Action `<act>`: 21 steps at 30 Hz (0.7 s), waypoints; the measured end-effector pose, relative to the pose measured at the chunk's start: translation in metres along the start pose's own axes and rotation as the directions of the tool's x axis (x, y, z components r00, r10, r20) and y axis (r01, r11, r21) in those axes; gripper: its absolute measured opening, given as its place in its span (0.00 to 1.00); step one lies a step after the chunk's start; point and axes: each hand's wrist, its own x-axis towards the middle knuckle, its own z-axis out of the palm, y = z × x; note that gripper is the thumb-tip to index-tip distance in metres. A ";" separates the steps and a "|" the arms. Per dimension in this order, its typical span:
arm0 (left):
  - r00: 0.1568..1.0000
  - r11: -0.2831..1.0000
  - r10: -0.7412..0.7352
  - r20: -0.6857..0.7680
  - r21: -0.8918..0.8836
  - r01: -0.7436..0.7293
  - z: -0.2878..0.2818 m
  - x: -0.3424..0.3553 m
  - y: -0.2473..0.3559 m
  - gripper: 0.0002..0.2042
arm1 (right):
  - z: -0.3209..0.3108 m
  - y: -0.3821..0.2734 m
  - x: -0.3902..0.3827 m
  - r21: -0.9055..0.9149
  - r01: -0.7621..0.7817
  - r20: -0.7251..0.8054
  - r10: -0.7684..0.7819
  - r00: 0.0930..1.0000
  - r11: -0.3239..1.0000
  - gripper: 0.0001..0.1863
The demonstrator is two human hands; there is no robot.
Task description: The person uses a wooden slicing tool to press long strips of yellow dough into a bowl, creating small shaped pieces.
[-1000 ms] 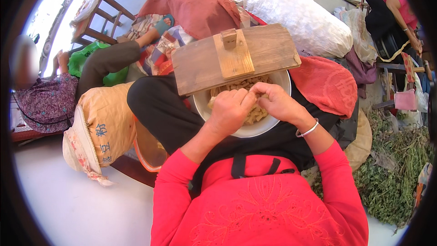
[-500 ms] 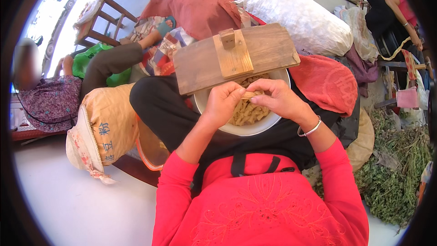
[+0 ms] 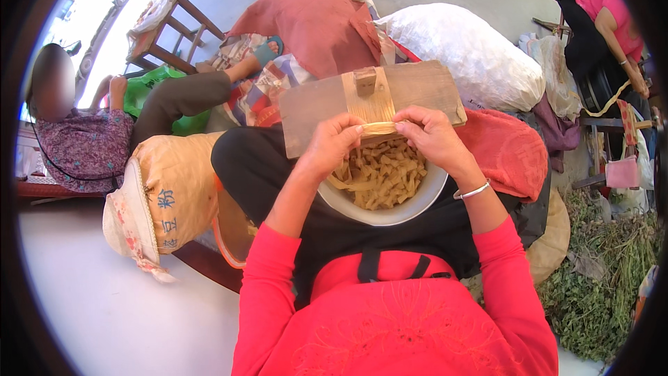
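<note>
My left hand point(image 3: 330, 143) and my right hand point(image 3: 435, 139) pinch either end of a short, pale yellow strip point(image 3: 378, 127), stretched level between my fingertips. A wooden board point(image 3: 309, 125) with a small block point(image 3: 364, 81) on a lighter crosspiece lies behind the strip, its lower edge partly covered by my fingers. Beneath my hands, a white bowl point(image 3: 386, 218) on my lap holds many yellowish-brown short pieces point(image 3: 386, 174). A red cloth point(image 3: 508, 153) lies beside the bowl to the right.
A seated person point(image 3: 83, 150) is at left by a green bag point(image 3: 167, 76) and wooden stool point(image 3: 149, 45). A tan sack point(image 3: 184, 195) is at my left, a white sack point(image 3: 459, 49) beyond the board. Another person point(image 3: 605, 10) works at upper right above dried plants point(image 3: 598, 285).
My hands have moved apart, stretching the strip between them and uncovering more of the bowl's contents. The background and board sit a little lower in the picture.
</note>
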 end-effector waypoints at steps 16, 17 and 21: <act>0.900 0.858 0.317 -0.299 0.495 -0.138 -0.020 0.041 -0.031 0.06 | 0.009 0.035 0.020 -0.531 0.170 -0.092 -0.256 0.962 0.830 0.07; 0.901 0.868 0.309 -0.304 0.476 -0.137 -0.015 0.035 -0.029 0.06 | 0.009 0.029 0.010 -0.584 0.227 -0.117 -0.357 0.927 0.779 0.07; 0.960 0.992 0.119 -0.252 0.061 -0.107 0.022 -0.001 -0.027 0.09 | 0.032 -0.015 -0.010 -0.680 0.382 -0.124 -0.612 0.781 0.626 0.11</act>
